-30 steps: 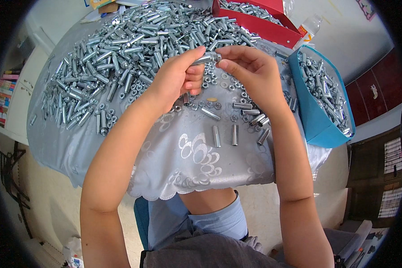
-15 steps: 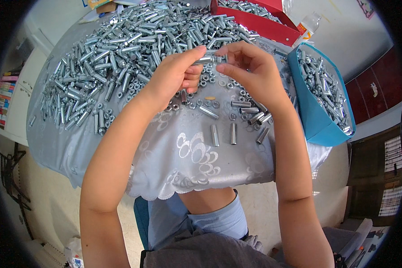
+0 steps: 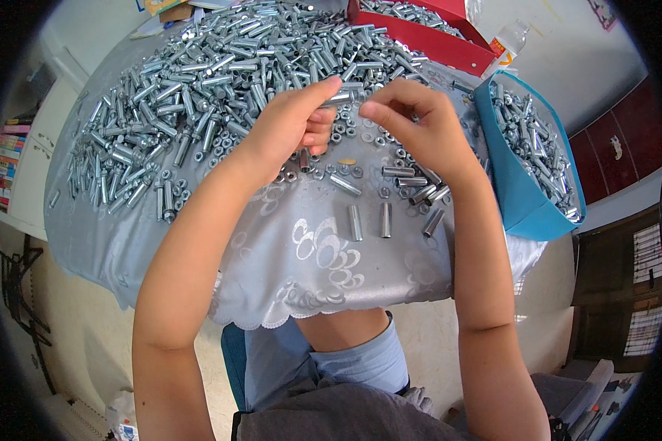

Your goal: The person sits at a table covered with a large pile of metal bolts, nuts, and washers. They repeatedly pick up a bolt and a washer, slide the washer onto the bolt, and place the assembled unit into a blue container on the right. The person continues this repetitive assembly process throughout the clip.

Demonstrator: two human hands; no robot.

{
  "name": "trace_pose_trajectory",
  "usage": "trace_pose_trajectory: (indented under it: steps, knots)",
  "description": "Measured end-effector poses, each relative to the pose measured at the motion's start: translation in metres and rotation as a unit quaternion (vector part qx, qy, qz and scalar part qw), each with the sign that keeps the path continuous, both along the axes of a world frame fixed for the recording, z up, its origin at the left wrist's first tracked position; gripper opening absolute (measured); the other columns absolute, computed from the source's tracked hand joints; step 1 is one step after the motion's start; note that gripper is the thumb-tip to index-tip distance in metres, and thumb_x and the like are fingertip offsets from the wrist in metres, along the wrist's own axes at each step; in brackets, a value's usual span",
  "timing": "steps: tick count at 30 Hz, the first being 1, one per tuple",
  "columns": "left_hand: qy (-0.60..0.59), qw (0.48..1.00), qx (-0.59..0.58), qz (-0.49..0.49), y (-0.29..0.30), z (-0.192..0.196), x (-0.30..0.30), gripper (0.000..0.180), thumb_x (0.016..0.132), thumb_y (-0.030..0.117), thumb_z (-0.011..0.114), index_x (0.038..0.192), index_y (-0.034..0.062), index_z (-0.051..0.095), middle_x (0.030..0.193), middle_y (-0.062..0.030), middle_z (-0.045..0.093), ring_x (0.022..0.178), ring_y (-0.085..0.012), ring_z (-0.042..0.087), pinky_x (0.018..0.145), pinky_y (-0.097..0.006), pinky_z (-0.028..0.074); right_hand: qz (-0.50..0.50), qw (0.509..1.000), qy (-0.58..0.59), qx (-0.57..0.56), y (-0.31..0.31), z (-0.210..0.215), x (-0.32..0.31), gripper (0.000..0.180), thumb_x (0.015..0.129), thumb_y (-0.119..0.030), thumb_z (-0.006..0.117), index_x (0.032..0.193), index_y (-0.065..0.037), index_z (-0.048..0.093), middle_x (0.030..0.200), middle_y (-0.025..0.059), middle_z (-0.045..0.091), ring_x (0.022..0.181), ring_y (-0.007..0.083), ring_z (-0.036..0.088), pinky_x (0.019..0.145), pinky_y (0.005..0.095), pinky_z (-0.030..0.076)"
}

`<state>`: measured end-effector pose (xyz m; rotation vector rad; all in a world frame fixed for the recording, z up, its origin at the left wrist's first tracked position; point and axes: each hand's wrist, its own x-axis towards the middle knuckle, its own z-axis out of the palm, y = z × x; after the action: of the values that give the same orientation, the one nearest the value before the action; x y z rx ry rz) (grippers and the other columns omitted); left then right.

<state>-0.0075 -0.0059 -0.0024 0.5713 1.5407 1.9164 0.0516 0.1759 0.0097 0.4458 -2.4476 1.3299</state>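
Observation:
My left hand [image 3: 293, 121] pinches a silver metal sleeve [image 3: 340, 96] by its end, holding it level above the table. My right hand [image 3: 418, 125] hovers just right of it with thumb and fingertips pinched together near the sleeve's free end; whether a small nut sits between them I cannot tell. Below the hands lie loose nuts [image 3: 340, 137] and several short metal sleeves [image 3: 355, 223] on the silver-grey tablecloth [image 3: 301, 272]. A large heap of metal sleeves and bolts [image 3: 221, 81] covers the far half of the table.
A blue bin [image 3: 515, 184] full of finished metal parts stands at the right table edge. A red box [image 3: 426, 37] with more parts sits at the back. A plastic bottle [image 3: 509, 40] stands behind it. Books are stacked on a shelf [image 3: 4, 162] far left.
Both hands have shifted slightly; my right hand has drawn a little away from the sleeve's end, with its fingers now pinched beside it.

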Motion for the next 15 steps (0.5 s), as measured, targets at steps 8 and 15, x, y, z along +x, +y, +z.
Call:
trace_pose_trajectory:
  steps: [8, 15]
  knots:
    - [-0.011, 1.0, -0.003, 0.001, 0.0003, 0.0003, 0.0004, 0.046, 0.09, 0.04, 0.043, 0.054, 0.0171, 0.025, 0.05, 0.0061, 0.025, 0.043, -0.0065, 0.026, 0.048, -0.024, 0.028, -0.012, 0.999, 0.042, -0.022, -0.0062, 0.0016, 0.0013, 0.021, 0.075, -0.018, 0.07, 0.088, -0.004, 0.062, 0.059, -0.0041, 0.042, 0.053, 0.0036, 0.035, 0.047, 0.0211, 0.03]
    - [-0.018, 1.0, 0.0, -0.004, 0.0006, 0.0016, 0.0044, 0.046, 0.09, 0.04, 0.043, 0.054, 0.0169, 0.026, 0.05, 0.0065, 0.025, 0.044, -0.0064, 0.026, 0.048, -0.024, 0.028, -0.002, 0.997, -0.06, -0.041, -0.0027, 0.0011, 0.003, 0.023, 0.076, -0.013, 0.069, 0.094, -0.003, 0.06, 0.062, -0.0053, 0.042, 0.055, 0.0028, 0.035, 0.048, 0.0205, 0.029]
